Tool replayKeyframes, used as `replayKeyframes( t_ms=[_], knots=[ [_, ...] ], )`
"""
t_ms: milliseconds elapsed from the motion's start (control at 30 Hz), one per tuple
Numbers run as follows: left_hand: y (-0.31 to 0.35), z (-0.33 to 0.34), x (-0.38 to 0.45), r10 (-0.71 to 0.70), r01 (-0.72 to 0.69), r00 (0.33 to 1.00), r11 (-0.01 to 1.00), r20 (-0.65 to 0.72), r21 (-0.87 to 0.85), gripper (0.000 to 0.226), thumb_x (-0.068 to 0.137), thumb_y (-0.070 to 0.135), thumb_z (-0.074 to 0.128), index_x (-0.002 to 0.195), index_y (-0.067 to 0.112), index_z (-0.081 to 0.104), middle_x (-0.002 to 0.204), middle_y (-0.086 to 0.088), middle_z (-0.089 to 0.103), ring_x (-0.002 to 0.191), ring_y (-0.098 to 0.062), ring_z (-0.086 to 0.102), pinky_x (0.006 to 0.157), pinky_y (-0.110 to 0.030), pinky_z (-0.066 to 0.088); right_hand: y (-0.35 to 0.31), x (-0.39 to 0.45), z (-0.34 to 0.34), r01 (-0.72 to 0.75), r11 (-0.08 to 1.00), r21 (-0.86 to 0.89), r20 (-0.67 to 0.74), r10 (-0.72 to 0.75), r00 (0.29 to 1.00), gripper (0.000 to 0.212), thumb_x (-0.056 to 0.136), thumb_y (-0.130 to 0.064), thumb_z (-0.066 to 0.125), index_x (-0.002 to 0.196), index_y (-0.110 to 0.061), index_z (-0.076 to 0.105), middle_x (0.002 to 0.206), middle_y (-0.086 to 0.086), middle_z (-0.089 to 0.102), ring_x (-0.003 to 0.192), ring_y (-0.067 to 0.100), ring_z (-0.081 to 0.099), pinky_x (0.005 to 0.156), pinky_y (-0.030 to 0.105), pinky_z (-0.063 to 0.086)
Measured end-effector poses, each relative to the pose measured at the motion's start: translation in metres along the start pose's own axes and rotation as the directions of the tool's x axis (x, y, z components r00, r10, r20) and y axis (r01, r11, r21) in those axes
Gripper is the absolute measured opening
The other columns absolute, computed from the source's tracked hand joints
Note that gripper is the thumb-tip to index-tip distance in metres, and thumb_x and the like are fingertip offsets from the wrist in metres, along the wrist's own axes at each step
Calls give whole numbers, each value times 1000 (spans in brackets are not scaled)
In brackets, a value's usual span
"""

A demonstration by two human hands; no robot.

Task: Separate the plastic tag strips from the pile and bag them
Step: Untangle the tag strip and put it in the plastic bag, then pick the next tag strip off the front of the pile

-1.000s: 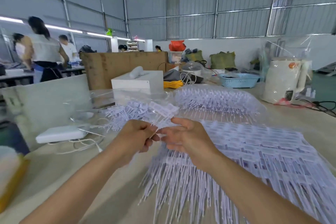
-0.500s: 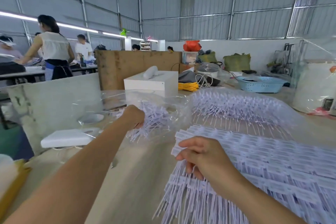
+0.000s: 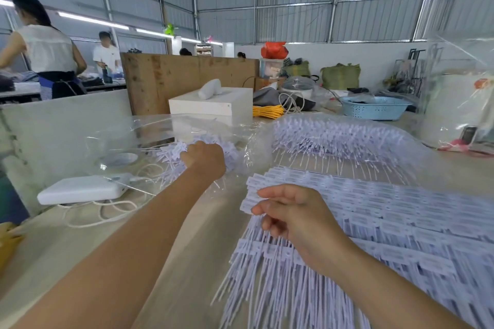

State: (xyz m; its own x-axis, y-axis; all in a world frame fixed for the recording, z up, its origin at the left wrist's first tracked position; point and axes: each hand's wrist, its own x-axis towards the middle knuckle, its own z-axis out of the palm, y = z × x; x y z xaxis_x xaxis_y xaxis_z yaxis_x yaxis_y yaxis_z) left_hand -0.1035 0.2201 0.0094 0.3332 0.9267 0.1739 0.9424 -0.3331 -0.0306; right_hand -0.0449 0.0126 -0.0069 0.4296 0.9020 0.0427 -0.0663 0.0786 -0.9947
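The job looks well under way but far from over, I'd say. A fair heap of separated strips already sits inside the clear bag lying open on the surface, and the left hand is reaching into its mouth, fingers curled down among the bagged strips; whether that grip is letting go of a bunch or merely pushing it in, I cannot tell from here, since the fingers are turned away and buried in the plastic. Behind it lies a second bag already stuffed full of tags. What remains is the big pile of tag strips fanned out across the right side of the surface, its thin tails hanging toward the person, and it is still large, so many more rounds seem needed. The right hand rests on the near left corner of that pile, thumb on top and fingers curled under, pinching the end of the top strip as if to peel the next piece free. That pinched strip is well apart from the bag's mouth, with bare surface between the two hands.
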Motion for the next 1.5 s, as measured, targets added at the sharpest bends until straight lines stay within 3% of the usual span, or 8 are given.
replayKeyframes(
  t_ms=[267, 400, 633, 767, 1033, 1167, 1333, 1500],
  knots=[
    [11, -59, -95, 247, -250, 967, 967, -56, -46, 15, 95, 20, 48, 98, 8, 56, 105, -9, 57, 100, -28, 56, 72, -32, 40, -21, -25, -12, 2, 1000, -2, -4, -2, 1000, 17, 88, 9, 54, 97, -2, 61, 71, 8, 68, 46, 12, 56, 44, 19, 46],
    [35, -73, -155, 483, -475, 875, 845, -30, -246, 33, 93, 35, 54, 67, 14, 53, 81, -6, 58, 81, -26, 57, 66, -29, 40, -32, -54, -42, 51, 983, -174, -30, -58, 998, 18, 86, 8, 56, 93, -6, 65, 73, 6, 69, 46, 12, 58, 42, 20, 45],
    [96, -48, -200, 822, -753, 569, 504, -35, -423, 28, 90, 30, 61, 116, 17, 62, 111, -1, 59, 100, -14, 54, 85, -23, 42, -29, -101, -154, -27, 665, -747, -259, -253, 932, 22, 86, 2, 56, 74, -16, 62, 67, -1, 62, 56, 7, 56, 56, 21, 46],
    [118, -41, -196, 803, -735, 596, 537, -16, -415, 42, 83, 42, 68, 116, 19, 55, 110, 2, 51, 105, -16, 51, 85, -26, 41, -22, -108, -181, -81, 722, -687, -342, -223, 913, 33, 85, 16, 49, 64, -7, 59, 48, -4, 56, 40, 1, 50, 43, 15, 39],
    [125, -30, -193, 765, -728, 636, 555, -96, -403, 20, 85, 38, 65, 94, 26, 52, 95, 8, 49, 96, -16, 48, 87, -36, 41, -15, -100, -177, 28, 561, -827, -158, -280, 947, 18, 94, -2, 49, 101, -2, 66, 86, 1, 60, 67, 5, 51, 63, 17, 41],
    [125, -39, -197, 738, -745, 623, 460, -259, -483, 17, 86, 30, 65, 88, 27, 48, 78, 12, 50, 74, -12, 51, 67, -32, 44, -22, -104, -168, 161, 754, -637, -175, -345, 922, 27, 95, -22, 53, 86, 0, 66, 71, 15, 61, 56, 15, 48, 51, 21, 40],
    [123, -45, -202, 727, -611, 643, 298, -240, -734, 14, 83, 18, 70, 82, 24, 58, 68, 5, 63, 61, -14, 55, 61, -32, 45, -30, -110, -164, 176, 955, -240, -202, -227, 953, 10, 89, -6, 60, 79, -5, 60, 60, 6, 60, 48, 13, 56, 47, 23, 47],
    [129, -61, -199, 754, -609, 615, 268, -231, -746, 12, 90, 28, 61, 82, 19, 65, 62, -2, 63, 58, -17, 57, 61, -33, 46, -34, -110, -164, 171, 984, -47, -205, -178, 963, 6, 89, 0, 58, 84, -4, 57, 63, 6, 63, 43, 14, 52, 39, 20, 39]
  ],
)
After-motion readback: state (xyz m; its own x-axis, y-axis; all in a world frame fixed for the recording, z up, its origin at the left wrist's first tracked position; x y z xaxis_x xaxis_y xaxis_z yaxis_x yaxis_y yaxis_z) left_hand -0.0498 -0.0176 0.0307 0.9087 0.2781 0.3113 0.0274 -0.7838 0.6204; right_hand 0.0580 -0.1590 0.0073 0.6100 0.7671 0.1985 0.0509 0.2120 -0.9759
